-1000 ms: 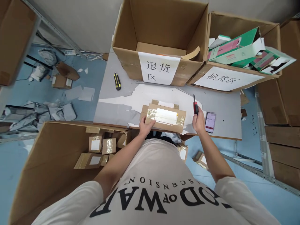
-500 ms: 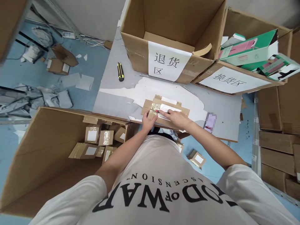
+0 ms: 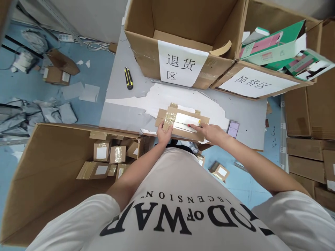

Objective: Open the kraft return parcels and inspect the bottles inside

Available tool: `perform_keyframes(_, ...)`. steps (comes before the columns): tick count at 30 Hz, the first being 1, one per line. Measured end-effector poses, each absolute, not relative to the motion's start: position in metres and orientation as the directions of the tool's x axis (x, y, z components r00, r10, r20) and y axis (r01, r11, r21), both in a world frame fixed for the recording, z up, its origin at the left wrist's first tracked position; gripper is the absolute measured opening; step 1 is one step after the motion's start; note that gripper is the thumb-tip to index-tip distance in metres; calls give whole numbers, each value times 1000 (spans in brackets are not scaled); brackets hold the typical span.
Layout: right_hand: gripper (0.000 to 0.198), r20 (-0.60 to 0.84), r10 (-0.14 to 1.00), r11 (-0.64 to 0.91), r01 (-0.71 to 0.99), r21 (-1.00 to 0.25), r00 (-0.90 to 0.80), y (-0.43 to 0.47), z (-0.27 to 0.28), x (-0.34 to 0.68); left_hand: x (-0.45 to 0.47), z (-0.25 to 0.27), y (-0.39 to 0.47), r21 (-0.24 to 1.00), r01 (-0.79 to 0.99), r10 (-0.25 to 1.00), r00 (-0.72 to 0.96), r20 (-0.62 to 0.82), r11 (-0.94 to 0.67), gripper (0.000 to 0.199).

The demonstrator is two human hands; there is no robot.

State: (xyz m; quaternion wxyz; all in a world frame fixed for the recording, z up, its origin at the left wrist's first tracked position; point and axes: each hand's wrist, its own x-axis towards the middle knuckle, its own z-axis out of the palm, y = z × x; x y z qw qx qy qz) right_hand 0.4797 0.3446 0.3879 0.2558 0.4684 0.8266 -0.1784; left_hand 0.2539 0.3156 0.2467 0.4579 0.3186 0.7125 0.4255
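A small cardboard box [image 3: 180,133] with shiny tape and a white label [image 3: 187,120] lies near the table's front edge. Its flaps stick out at the left and back. My left hand [image 3: 164,134] grips the left end, thumb on top. In my right hand [image 3: 209,132], over the box's right part, is a small red-tipped tool [image 3: 188,125]; most of it is hidden by the fingers, so I cannot tell its kind. The tip touches or hovers just over the label, and a thin dark line runs leftward from it.
A yellow-black utility knife [image 3: 128,78] lies on the table [image 3: 112,115] at left. Two large cartons [image 3: 146,59] with paper signs line the back; the right one holds green-pink boxes [image 3: 274,43]. A phone [image 3: 232,129] lies at right. Below left, a big carton [image 3: 23,167] holds small parcels.
My right hand has slid to the right with the red-tipped tool, from the taped left part to the label's right part. My left hand keeps hold of the box. The view has shifted slightly.
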Motion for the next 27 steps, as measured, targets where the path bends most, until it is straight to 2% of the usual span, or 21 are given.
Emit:
perform_keyframes(5, 82, -655, 698, 436, 897, 68, -290, 315, 412, 542, 255, 246, 314, 906, 50, 836, -408, -366, 421, 51)
perform_keyframes(9, 90, -649, 717, 383, 922, 64, -253, 296, 413, 569, 256, 248, 314, 903, 64, 839, -402, -367, 425, 48)
perform_keyframes(12, 83, -602, 754, 346, 938, 27, -261, 287, 411, 584, 256, 251, 314, 893, 102, 840, -400, -367, 438, 49)
perform_keyframes(15, 66, -527, 805, 287, 956, -56, -272, 273, 412, 617, 255, 251, 314, 889, 119, 847, -382, -371, 443, 49)
perform_keyframes(17, 56, -397, 902, 136, 984, -111, -170, 261, 403, 641, 254, 250, 315, 896, 87, 853, -359, -379, 435, 49)
perform_keyframes(20, 63, -198, 971, -179, 956, -233, 134, 251, 362, 657, 252, 249, 315, 907, 58, 864, -336, -375, 416, 52)
perform_keyframes(22, 68, -202, 927, -366, 874, -319, 315, 255, 320, 648, 250, 250, 316, 914, 70, 875, -325, -358, 400, 51)
perform_keyframes(24, 61, -225, 888, -461, 780, -423, 402, 266, 278, 629, 247, 250, 316, 916, 82, 886, -302, -353, 393, 50)
perform_keyframes(27, 59, -252, 813, -580, 687, -438, 525, 286, 231, 599, 243, 250, 317, 908, 96, 886, -283, -367, 407, 51)
